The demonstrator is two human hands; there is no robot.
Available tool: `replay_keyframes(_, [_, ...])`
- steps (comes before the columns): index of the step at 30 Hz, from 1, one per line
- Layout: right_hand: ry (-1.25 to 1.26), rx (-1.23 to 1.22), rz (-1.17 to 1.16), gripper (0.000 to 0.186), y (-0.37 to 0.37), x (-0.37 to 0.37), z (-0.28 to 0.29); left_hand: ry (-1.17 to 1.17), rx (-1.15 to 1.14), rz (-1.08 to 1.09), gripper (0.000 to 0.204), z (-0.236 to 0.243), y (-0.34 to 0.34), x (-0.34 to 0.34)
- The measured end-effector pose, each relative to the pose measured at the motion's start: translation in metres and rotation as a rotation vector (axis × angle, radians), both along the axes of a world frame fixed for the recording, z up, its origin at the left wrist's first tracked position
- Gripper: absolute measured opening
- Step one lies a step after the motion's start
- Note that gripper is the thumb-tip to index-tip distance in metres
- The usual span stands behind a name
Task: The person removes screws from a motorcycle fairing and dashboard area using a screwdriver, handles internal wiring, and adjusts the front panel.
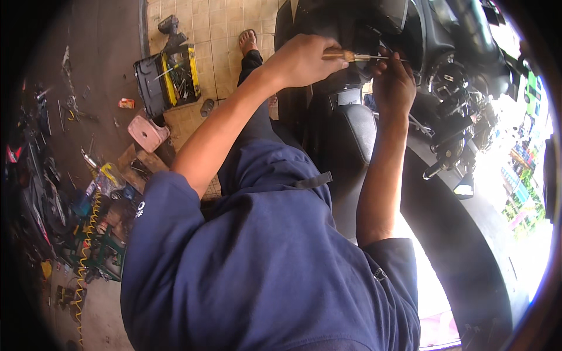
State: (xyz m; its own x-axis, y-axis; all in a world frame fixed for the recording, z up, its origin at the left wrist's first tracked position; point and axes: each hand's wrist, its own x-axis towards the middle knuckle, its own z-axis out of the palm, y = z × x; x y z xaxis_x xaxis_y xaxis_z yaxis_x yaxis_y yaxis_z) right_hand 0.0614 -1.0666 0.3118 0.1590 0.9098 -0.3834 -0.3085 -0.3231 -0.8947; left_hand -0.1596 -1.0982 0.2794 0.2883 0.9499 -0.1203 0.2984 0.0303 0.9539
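My left hand [305,61] is closed around the amber-coloured handle of a screwdriver [338,54]. Its thin metal shaft points right, into the dark bodywork of a motorbike [328,26]. At the shaft, the fingers of my right hand [395,85] are bent and pressed about it, near the tip. Where the tip meets the bike is hidden by those fingers and shadow. Just below my hands lies the bike's black seat [348,131].
An open toolbox [153,88] with yellow edges stands on the tiles at left, a cordless drill [170,26] beside it. Nearby are a pink stool [148,133] and a coiled yellow hose [88,245]. Metal engine parts [453,111] jut out on the right.
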Motion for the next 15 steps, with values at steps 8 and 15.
replay_keyframes(8, [-0.059,-0.113,-0.032,0.026,0.008,0.002,-0.022,-0.070,-0.135,0.020,0.040,-0.005,-0.014,0.014])
replay_keyframes(15, [-0.668,-0.143,0.422,0.036,-0.047,-0.032,0.044,-0.794,-0.713,-0.015,0.039,0.033,-0.061,0.040])
